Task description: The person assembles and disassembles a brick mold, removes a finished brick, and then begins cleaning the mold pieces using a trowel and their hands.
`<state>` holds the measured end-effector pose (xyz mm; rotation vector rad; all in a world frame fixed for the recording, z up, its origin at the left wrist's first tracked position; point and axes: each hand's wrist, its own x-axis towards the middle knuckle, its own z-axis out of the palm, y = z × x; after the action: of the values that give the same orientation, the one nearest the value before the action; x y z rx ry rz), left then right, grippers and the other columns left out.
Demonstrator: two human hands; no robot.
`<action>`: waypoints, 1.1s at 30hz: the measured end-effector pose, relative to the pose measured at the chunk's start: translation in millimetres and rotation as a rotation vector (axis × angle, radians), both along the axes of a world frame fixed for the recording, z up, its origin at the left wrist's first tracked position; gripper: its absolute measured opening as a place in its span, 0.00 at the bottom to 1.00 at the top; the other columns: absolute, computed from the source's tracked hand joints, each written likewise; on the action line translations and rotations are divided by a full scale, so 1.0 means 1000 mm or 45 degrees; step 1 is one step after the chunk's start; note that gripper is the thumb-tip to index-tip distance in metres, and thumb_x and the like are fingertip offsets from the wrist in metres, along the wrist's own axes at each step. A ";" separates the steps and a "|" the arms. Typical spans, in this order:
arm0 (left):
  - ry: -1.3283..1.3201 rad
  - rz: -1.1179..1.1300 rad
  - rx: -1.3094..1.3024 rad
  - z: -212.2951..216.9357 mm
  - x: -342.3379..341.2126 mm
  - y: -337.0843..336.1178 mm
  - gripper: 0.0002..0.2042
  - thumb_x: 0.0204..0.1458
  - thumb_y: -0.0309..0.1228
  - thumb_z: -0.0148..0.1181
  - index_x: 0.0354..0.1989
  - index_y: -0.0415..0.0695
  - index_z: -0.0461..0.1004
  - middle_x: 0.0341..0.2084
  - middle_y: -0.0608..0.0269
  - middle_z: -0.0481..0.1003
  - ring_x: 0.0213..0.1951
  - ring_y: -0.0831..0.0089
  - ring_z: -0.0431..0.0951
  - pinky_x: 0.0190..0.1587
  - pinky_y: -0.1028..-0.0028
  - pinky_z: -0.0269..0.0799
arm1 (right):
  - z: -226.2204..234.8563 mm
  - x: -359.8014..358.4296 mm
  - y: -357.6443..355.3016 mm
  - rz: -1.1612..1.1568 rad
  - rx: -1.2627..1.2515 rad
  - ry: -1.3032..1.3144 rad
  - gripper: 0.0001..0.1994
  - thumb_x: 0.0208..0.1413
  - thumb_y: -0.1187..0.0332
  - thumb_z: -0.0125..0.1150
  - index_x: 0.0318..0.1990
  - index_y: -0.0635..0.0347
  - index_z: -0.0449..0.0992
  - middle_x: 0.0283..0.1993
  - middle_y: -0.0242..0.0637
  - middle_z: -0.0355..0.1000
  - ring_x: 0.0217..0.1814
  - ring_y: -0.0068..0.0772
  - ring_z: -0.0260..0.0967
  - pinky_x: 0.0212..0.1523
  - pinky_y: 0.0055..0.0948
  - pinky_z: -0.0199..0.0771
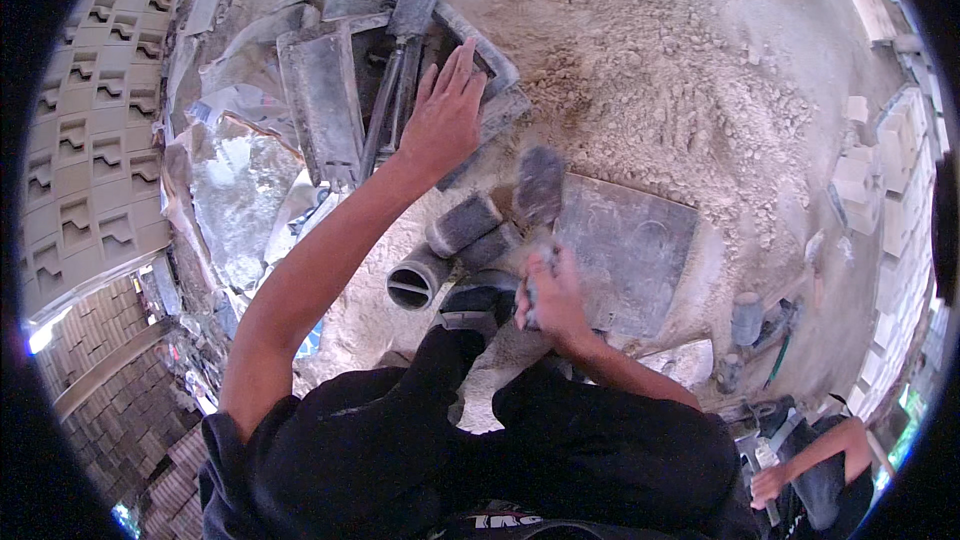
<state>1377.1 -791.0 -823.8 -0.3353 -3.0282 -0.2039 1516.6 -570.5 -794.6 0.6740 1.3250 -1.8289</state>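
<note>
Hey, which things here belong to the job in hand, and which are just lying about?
Likely in the job:
dusty grey angular metal box, under the open left hand
blurred dark-headed tool, apparently gripped by the right hand

Apparently lying about:
hollow grey cylinder
crumpled whitish plastic sheet
stacked pale notched blocks

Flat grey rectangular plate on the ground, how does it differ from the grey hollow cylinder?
Shape: the flat grey rectangular plate has straight sides, while the grey hollow cylinder is round.
Size: the plate looks clearly broader than the cylinder.
Face: the plate shows a closed surface; the cylinder shows a dark opening with a bar across it.
Place: the plate lies mostly right of the right hand, the cylinder left of it.
Both are grey.
</note>
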 end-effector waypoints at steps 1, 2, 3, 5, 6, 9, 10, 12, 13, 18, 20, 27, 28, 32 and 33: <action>0.010 0.022 0.064 0.000 0.000 0.001 0.21 0.50 0.29 0.54 0.53 0.35 0.61 0.65 0.45 0.48 0.66 0.54 0.51 0.65 0.57 0.47 | 0.000 0.006 -0.002 0.114 0.030 -0.019 0.16 0.64 0.61 0.47 0.53 0.54 0.54 0.29 0.32 0.62 0.16 0.21 0.60 0.11 0.26 0.62; 0.020 0.043 0.129 0.001 0.000 0.001 0.22 0.50 0.29 0.53 0.53 0.35 0.61 0.65 0.45 0.48 0.66 0.54 0.51 0.65 0.56 0.46 | -0.002 0.009 -0.004 0.229 0.060 -0.039 0.17 0.64 0.61 0.47 0.55 0.54 0.53 0.29 0.33 0.62 0.17 0.21 0.60 0.11 0.26 0.62; 0.029 0.064 0.192 0.002 0.000 0.002 0.22 0.49 0.29 0.52 0.53 0.35 0.61 0.65 0.45 0.48 0.66 0.55 0.51 0.65 0.56 0.45 | -0.006 0.008 -0.009 0.173 0.031 0.008 0.17 0.63 0.61 0.47 0.55 0.54 0.54 0.29 0.32 0.62 0.17 0.21 0.60 0.11 0.26 0.62; 0.025 0.101 0.218 0.003 0.000 0.003 0.25 0.50 0.30 0.52 0.57 0.37 0.57 0.66 0.45 0.48 0.66 0.56 0.51 0.66 0.55 0.43 | -0.017 -0.003 -0.018 0.059 -0.024 0.101 0.18 0.63 0.61 0.48 0.55 0.53 0.54 0.29 0.31 0.62 0.16 0.21 0.60 0.11 0.25 0.61; 0.023 0.118 0.233 0.004 0.000 0.004 0.26 0.50 0.30 0.52 0.59 0.38 0.56 0.66 0.45 0.47 0.66 0.56 0.50 0.66 0.55 0.42 | -0.029 -0.013 -0.020 -0.011 0.004 0.169 0.18 0.63 0.62 0.48 0.56 0.54 0.54 0.28 0.31 0.62 0.15 0.21 0.60 0.11 0.25 0.61; 0.079 0.073 0.180 0.009 0.001 0.004 0.31 0.52 0.33 0.52 0.64 0.40 0.49 0.66 0.46 0.46 0.67 0.56 0.49 0.66 0.54 0.40 | -0.062 -0.065 -0.028 -0.120 0.070 0.339 0.16 0.62 0.63 0.48 0.54 0.55 0.55 0.26 0.30 0.62 0.13 0.21 0.59 0.09 0.25 0.61; 0.063 0.037 0.148 0.011 0.002 0.005 0.32 0.52 0.34 0.52 0.65 0.41 0.48 0.67 0.47 0.46 0.67 0.56 0.48 0.67 0.55 0.39 | -0.068 -0.085 -0.026 -0.108 0.092 0.366 0.14 0.62 0.64 0.48 0.52 0.56 0.58 0.26 0.29 0.62 0.13 0.21 0.59 0.09 0.25 0.61; 0.043 -0.046 0.091 0.013 -0.003 0.010 0.33 0.53 0.36 0.53 0.66 0.43 0.46 0.67 0.49 0.45 0.68 0.56 0.46 0.67 0.56 0.38 | -0.085 -0.121 -0.018 -0.164 -0.006 0.393 0.11 0.61 0.64 0.49 0.49 0.54 0.62 0.27 0.29 0.63 0.14 0.20 0.58 0.10 0.25 0.61; 0.036 -0.042 0.090 0.013 -0.002 0.009 0.33 0.54 0.36 0.53 0.66 0.43 0.46 0.67 0.49 0.45 0.68 0.56 0.45 0.67 0.55 0.37 | -0.083 -0.133 -0.017 -0.309 -0.095 0.354 0.11 0.61 0.63 0.49 0.47 0.54 0.62 0.27 0.28 0.63 0.15 0.20 0.59 0.10 0.25 0.61; 0.033 -0.057 0.132 0.011 -0.001 0.006 0.33 0.54 0.38 0.52 0.66 0.43 0.47 0.67 0.50 0.44 0.68 0.56 0.45 0.67 0.54 0.36 | -0.057 -0.149 0.016 -0.730 -0.826 0.204 0.11 0.62 0.55 0.47 0.42 0.50 0.64 0.26 0.27 0.63 0.16 0.21 0.59 0.10 0.24 0.60; 0.022 -0.081 0.061 0.011 0.002 0.004 0.32 0.54 0.39 0.51 0.66 0.42 0.48 0.67 0.50 0.45 0.68 0.58 0.45 0.67 0.54 0.36 | -0.026 -0.121 0.021 -0.571 -0.689 0.071 0.12 0.62 0.52 0.44 0.40 0.49 0.63 0.26 0.27 0.63 0.15 0.22 0.60 0.10 0.24 0.61; 0.024 -0.089 0.125 0.013 -0.001 0.010 0.33 0.53 0.38 0.53 0.66 0.43 0.48 0.67 0.51 0.45 0.69 0.57 0.44 0.68 0.54 0.35 | 0.009 -0.007 0.006 -0.228 -0.152 -0.170 0.12 0.62 0.57 0.48 0.42 0.54 0.60 0.26 0.33 0.63 0.16 0.27 0.62 0.13 0.32 0.70; 0.023 -0.089 0.092 0.013 -0.001 0.010 0.33 0.53 0.39 0.52 0.66 0.43 0.48 0.67 0.51 0.45 0.69 0.57 0.44 0.68 0.54 0.36 | 0.005 0.000 -0.001 -0.230 -0.128 -0.174 0.11 0.62 0.59 0.49 0.43 0.54 0.60 0.27 0.32 0.63 0.17 0.27 0.62 0.13 0.33 0.70; 0.020 -0.088 0.045 0.014 -0.001 0.010 0.33 0.53 0.39 0.52 0.65 0.42 0.49 0.67 0.52 0.45 0.69 0.59 0.44 0.67 0.54 0.36 | -0.010 -0.029 -0.006 -0.510 -0.189 -0.061 0.10 0.61 0.60 0.52 0.41 0.53 0.61 0.28 0.31 0.62 0.18 0.23 0.60 0.14 0.29 0.68; 0.016 -0.085 0.052 0.014 -0.001 0.010 0.33 0.53 0.39 0.52 0.66 0.42 0.49 0.67 0.52 0.45 0.69 0.59 0.44 0.67 0.54 0.36 | -0.008 -0.049 -0.002 -0.547 -0.167 -0.064 0.11 0.61 0.59 0.52 0.41 0.53 0.61 0.28 0.31 0.62 0.18 0.22 0.59 0.13 0.28 0.67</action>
<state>1376.2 -781.2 -809.3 -0.4335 -2.9982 -0.2666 1467.9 -572.1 -802.2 0.9830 1.0718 -2.1984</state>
